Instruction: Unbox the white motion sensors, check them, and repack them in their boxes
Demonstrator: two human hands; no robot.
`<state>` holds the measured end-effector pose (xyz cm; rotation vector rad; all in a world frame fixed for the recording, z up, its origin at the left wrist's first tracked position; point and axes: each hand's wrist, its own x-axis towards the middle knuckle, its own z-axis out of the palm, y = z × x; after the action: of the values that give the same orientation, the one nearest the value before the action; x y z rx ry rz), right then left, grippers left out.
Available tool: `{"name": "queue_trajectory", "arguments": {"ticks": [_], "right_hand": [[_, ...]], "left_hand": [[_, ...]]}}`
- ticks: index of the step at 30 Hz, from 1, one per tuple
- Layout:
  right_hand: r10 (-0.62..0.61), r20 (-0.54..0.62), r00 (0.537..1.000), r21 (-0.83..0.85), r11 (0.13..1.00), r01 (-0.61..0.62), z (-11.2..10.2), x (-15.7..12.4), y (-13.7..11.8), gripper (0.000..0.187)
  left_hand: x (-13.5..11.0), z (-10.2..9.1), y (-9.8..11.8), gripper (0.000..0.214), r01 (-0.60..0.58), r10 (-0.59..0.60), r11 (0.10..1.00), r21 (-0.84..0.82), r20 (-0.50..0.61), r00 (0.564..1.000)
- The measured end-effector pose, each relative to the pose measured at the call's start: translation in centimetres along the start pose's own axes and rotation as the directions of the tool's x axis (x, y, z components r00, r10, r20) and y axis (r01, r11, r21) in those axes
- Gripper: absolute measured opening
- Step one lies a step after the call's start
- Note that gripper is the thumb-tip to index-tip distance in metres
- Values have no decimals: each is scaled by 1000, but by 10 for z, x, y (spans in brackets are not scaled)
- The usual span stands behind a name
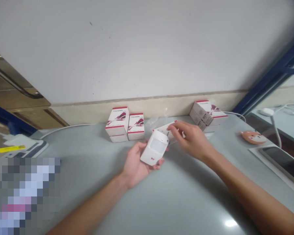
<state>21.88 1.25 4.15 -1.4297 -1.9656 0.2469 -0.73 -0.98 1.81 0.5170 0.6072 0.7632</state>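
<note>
A white motion sensor [154,148] with a pale rectangular window and a small red mark rests tilted in my left hand [137,164], the fingers wrapped around its lower part. My right hand [189,137] is at the sensor's upper right corner, thumb and forefinger pinched together. Something thin and dark shows just under those fingertips, too small and blurred to name. Behind the sensor lies a white box with red edging [161,126], partly hidden by the sensor and my right hand.
Red-and-white boxes [117,122] stand against the wall, left of centre, with more boxes [207,112] at the right. Crumpled clear plastic [156,121] lies between. An orange animal-faced object [253,137] and a dark phone-like device [284,163] are on the right. A yellow strip [7,149] is far left.
</note>
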Motion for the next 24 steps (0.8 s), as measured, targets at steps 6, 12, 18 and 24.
{"name": "queue_trajectory", "arguments": {"ticks": [6,12,18,24], "right_hand": [[167,223,960,462,849,-255,9,-10,-23,31],[311,389,867,577,652,-493,8,-4,-22,37],[380,281,881,588,657,-471,10,-4,-20,44],[478,91,873,671,619,-408,1,4,-3,40]], "left_hand": [[2,-4,-3,42,-34,34,999,-4,21,999],[2,-1,0,45,-11,11,1000,13,-2,1000],[1,-1,1,49,7,-6,1000,-31,35,999],[1,-1,-3,48,70,-67,997,-40,53,996]]}}
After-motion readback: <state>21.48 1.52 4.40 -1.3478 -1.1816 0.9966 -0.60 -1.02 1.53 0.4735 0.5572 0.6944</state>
